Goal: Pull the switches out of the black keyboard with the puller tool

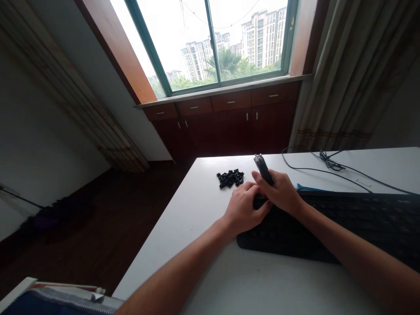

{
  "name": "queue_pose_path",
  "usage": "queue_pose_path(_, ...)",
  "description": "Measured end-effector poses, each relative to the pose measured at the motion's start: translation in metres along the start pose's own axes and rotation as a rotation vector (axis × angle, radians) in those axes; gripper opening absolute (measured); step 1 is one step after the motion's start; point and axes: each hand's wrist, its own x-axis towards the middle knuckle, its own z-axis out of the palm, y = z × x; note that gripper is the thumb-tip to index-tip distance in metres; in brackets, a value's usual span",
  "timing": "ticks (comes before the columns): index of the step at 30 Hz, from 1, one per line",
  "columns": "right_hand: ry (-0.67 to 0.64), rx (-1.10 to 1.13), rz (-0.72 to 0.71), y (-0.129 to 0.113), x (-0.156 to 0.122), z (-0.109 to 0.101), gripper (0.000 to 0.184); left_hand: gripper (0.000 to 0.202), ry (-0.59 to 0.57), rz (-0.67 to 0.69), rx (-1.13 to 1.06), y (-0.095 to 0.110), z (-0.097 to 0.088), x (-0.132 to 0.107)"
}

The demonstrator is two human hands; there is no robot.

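Note:
A black keyboard (344,227) lies on the white table (203,262). My left hand (243,210) rests on the keyboard's far left corner with its fingers curled down against it. My right hand (280,190) sits right beside it, fingers wrapped round a slim black tool (262,168) whose metal tip points up and away. A small heap of loose black keycaps (230,178) lies on the table just beyond my left hand.
A black cable (328,168) runs across the far right of the table. A blue object (308,189) peeks out behind the keyboard. Beyond the table stand wooden cabinets (229,118), a window and curtains (354,78). A zipped pouch (55,299) lies bottom left.

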Motion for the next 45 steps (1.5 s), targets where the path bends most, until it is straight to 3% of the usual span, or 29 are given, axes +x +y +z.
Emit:
queue_pose_path(4,-0.038,0.02,0.01,-0.001,0.001,-0.003,0.042,0.032,0.014,0.007,0.029,0.0,0.003,0.002)
queue_pose_path(11,0.037,0.075,-0.085,-0.007,-0.002,0.005,0.038,0.04,0.033,0.022,0.053,0.001,0.004,0.002)
queue_pose_path(19,0.01,0.671,0.28,0.002,0.004,0.006,0.045,0.019,0.019,0.013,0.011,0.0,0.002,0.0)
queue_pose_path(24,0.033,0.932,0.323,-0.006,0.004,0.009,0.047,0.029,0.039,-0.025,-0.022,0.002,0.0,-0.003)
queue_pose_path(28,0.072,0.912,0.335,-0.008,0.003,0.011,0.049,0.066,0.066,-0.02,-0.162,0.003,-0.006,-0.004)
queue_pose_path(33,0.122,0.839,0.397,-0.011,0.004,0.02,0.052,0.05,0.074,-0.105,-0.539,0.014,-0.005,0.001)
queue_pose_path(38,0.077,0.686,0.317,-0.018,0.001,0.032,0.046,0.058,0.143,-0.198,-0.496,0.032,0.01,0.003)
queue_pose_path(45,0.24,0.584,0.204,-0.018,-0.007,0.029,0.049,0.062,0.132,-0.163,-0.412,0.036,0.021,0.002)
